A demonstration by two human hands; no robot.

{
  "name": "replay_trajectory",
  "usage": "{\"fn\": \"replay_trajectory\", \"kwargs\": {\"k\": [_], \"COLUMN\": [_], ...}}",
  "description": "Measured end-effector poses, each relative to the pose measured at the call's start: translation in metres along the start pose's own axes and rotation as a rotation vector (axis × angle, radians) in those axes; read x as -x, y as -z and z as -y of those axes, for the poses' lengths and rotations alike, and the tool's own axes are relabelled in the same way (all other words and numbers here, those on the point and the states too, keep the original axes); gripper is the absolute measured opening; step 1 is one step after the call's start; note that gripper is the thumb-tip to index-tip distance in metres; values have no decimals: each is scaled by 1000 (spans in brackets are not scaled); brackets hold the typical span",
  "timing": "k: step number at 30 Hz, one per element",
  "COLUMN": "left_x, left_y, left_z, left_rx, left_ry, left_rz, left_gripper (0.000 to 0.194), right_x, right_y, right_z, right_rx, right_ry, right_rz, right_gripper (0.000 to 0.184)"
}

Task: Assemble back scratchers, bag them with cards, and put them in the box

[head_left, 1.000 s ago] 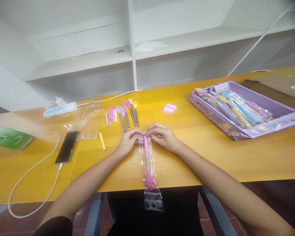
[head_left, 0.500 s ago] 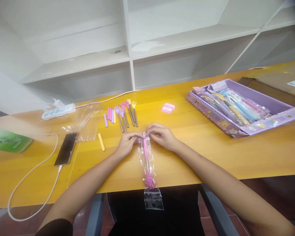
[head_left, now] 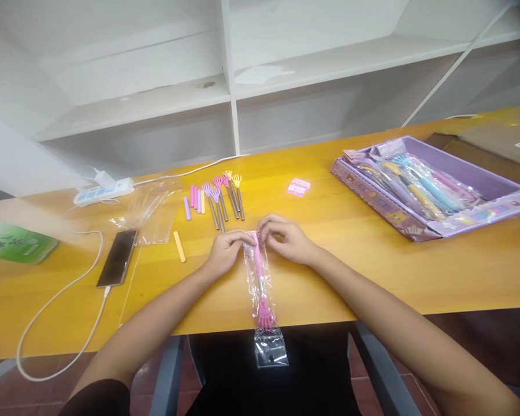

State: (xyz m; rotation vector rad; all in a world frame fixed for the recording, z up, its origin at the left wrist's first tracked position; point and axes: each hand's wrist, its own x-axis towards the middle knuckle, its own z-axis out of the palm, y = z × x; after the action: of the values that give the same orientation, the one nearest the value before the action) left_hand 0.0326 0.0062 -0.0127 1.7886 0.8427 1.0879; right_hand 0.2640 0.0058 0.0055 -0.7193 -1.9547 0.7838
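A pink back scratcher (head_left: 259, 263) with a hand-shaped head lies inside a clear plastic bag (head_left: 250, 289). Its handle points away from me, and its head is at the table's near edge. The bag's flap hangs past that edge over my lap. My left hand (head_left: 226, 253) is closed, pinching the far end of the bag from the left. From the right, my right hand (head_left: 289, 241) has thumb and fingers pinched at the same end. Beyond my left hand lie several loose scratcher heads on metal rods (head_left: 222, 199) and coloured handles (head_left: 180, 247).
To the right sits a purple display box (head_left: 385, 202) with bagged scratchers. Pink cards (head_left: 299, 186) lie mid-table. At left are empty clear bags (head_left: 156, 216), a phone (head_left: 117, 258) on a white cable, a power strip (head_left: 104, 192) and a green package (head_left: 19, 241). White shelves (head_left: 233, 86) stand behind.
My fingers have shifted slightly at the bag's far end, the right hand a little off the handle tip. The bagged scratcher stays in place; the view moves slightly.
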Motion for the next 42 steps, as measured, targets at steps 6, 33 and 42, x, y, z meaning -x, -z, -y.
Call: {"fn": "replay_trajectory", "kwargs": {"k": [6, 33, 42], "left_x": [1, -5, -5], "left_y": [-1, -7, -4], "left_z": [2, 12, 11], "left_rx": [-22, 381, 484], "left_ry": [-8, 194, 275], "left_rz": [-18, 9, 3], "left_gripper": [28, 44, 64], "right_x": [5, 4, 1], "right_y": [-13, -2, -5], "right_z": [-12, -11, -12], "right_rx": [-453, -575, -589], "right_ry": [-487, -461, -449], "right_rz": [98, 214, 102], "right_gripper": [53, 50, 51]}}
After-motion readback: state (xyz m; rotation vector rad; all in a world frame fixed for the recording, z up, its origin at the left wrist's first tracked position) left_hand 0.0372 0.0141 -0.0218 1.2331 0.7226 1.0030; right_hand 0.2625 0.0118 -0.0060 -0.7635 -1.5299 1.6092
